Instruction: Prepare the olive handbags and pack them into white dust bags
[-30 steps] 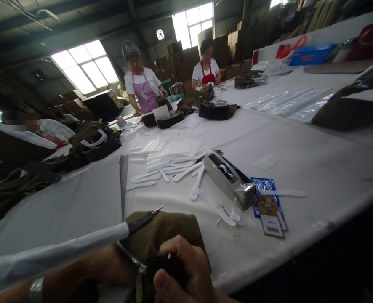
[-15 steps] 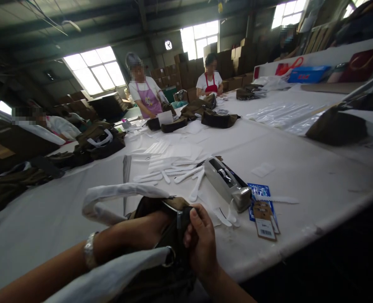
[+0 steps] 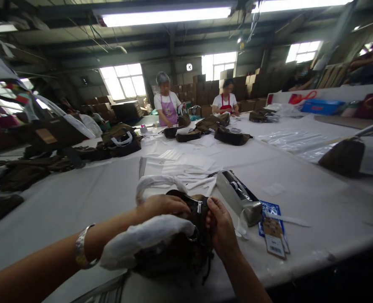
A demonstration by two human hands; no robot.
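A dark olive handbag (image 3: 174, 252) sits before me at the table's near edge, its two handles wrapped in white material. The near wrapped handle (image 3: 151, 235) crosses below my left hand (image 3: 163, 205); the far wrapped handle (image 3: 147, 185) loops behind it. My left hand is at the zipped opening with fingers stretched out, their tips hidden by the bag's edge. At the bag's right end, my right hand (image 3: 219, 223) is closed, pinching the fabric beside the metal zipper pull (image 3: 199, 207). A thin dark cord dangles under that end.
A grey tape dispenser (image 3: 237, 195) stands just beyond my right hand. Brown hang tags (image 3: 274, 240) lie on a blue packet (image 3: 272, 208) beside it. White strips (image 3: 195, 182) lie behind the bag. More dark bags (image 3: 232, 135) and co-workers (image 3: 167, 105) are across the white table.
My left hand has drawn back out of the bag to its opening. The right hand still grips the bag's end. The view has tilted up, showing ceiling lights.
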